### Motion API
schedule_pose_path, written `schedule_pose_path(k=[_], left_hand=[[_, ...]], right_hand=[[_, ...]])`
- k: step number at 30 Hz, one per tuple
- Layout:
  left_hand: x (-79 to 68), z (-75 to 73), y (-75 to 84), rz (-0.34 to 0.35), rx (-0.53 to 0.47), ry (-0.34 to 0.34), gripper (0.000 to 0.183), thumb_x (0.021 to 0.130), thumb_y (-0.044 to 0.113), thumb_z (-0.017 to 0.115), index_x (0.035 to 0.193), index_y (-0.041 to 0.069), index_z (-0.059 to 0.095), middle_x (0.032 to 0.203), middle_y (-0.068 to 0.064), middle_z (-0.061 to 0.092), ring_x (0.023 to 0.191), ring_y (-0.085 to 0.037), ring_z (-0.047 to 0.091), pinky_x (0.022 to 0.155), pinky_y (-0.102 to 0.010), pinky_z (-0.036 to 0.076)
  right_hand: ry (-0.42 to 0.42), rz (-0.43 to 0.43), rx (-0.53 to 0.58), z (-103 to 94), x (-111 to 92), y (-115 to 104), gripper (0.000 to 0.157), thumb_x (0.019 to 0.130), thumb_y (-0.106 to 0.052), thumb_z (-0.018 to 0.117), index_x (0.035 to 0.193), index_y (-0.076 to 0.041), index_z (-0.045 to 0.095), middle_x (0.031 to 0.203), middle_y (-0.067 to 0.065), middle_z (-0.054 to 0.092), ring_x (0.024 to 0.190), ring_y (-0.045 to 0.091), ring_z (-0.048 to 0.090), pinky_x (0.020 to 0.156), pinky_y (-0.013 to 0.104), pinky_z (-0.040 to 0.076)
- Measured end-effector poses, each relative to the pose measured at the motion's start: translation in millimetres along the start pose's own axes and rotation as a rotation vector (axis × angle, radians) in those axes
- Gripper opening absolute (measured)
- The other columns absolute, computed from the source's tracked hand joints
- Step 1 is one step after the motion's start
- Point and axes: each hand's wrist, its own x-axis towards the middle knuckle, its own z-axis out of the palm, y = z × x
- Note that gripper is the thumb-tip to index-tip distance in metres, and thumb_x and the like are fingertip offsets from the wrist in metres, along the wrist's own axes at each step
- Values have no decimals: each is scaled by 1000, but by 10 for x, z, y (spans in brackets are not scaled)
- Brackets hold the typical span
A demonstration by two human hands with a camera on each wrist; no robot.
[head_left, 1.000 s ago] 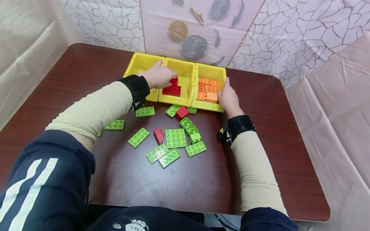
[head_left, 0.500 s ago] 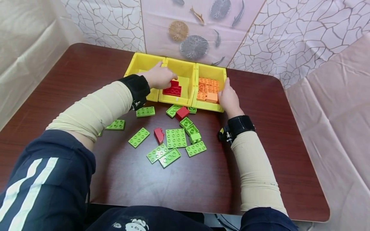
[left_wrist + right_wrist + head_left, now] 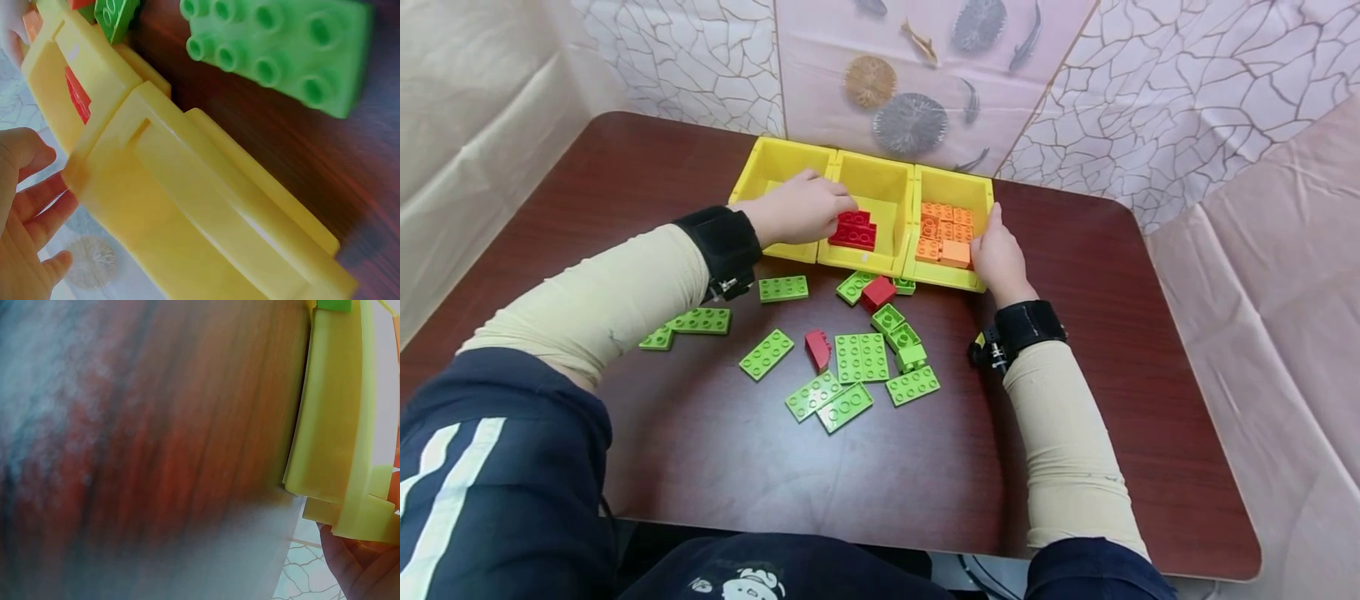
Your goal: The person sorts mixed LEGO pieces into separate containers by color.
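A yellow bin set [image 3: 880,268] of three joined compartments stands at the back of the table. My left hand [image 3: 801,207] hovers over the wall between the left and middle compartments, its fingers loosely bent around nothing; the left wrist view shows that hand [image 3: 31,219] holding no brick. Just beyond its fingertips, red bricks [image 3: 853,237] lie in the middle compartment. My right hand [image 3: 1000,254] grips the outer wall of the right compartment, thumb along the rim; in the right wrist view its fingers [image 3: 340,562] show beneath the yellow rim. Orange bricks [image 3: 946,229] fill part of that compartment.
Several green bricks [image 3: 861,357] are scattered on the brown table [image 3: 925,475] in front of the bins. Two red bricks lie among them: a curved one [image 3: 818,350] and a sloped one [image 3: 877,293]. More green bricks [image 3: 700,321] lie beside the left forearm.
My left hand has drawn back to the left from the red bricks, and its forearm has shifted left too. The right hand keeps its grip on the bin. The head view has shifted slightly.
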Motion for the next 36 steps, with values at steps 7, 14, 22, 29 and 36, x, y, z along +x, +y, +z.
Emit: schedule_pose_path(k=[7,14,22,29,36], left_hand=[[-420,-20,179,121,36,75,32,85,9,59,117,5,62,113,-12,62,107,-29,55,95,-48,35],[-842,169,509,313,5,88,30,83,8,62,113,6,65,108,-9,63,99,-27,57,89,-43,41],[-1104,399,721,497,-58,136,26,82,7,62,107,6,65,105,-6,62,98,-25,57,88,-39,43],[-1036,483,749,481,-33,118,25,84,9,61,109,7,65,107,-7,62,100,-25,56,89,-40,42],[-986,499,743,413,3,40,28,87,16,62,113,4,64,109,-9,62,101,-28,57,89,-42,43]], right_hand=[[-2,2,2,7,-3,-8,69,98,-16,34,147,-11,-13,136,23,41,107,33,49,92,45,40],[2,-7,-1,1,-16,-9,68,98,-16,33,147,-11,-13,135,24,41,107,34,50,90,46,40],[-9,-2,6,22,3,-1,68,98,-17,32,147,-11,-15,139,24,37,112,33,47,95,46,37],[-13,9,3,12,-6,32,68,99,-17,32,146,-12,-16,139,24,37,110,34,48,94,46,38],[-6,-4,3,1,-16,-8,67,98,-16,32,147,-13,-15,136,25,40,106,33,49,90,45,39]])
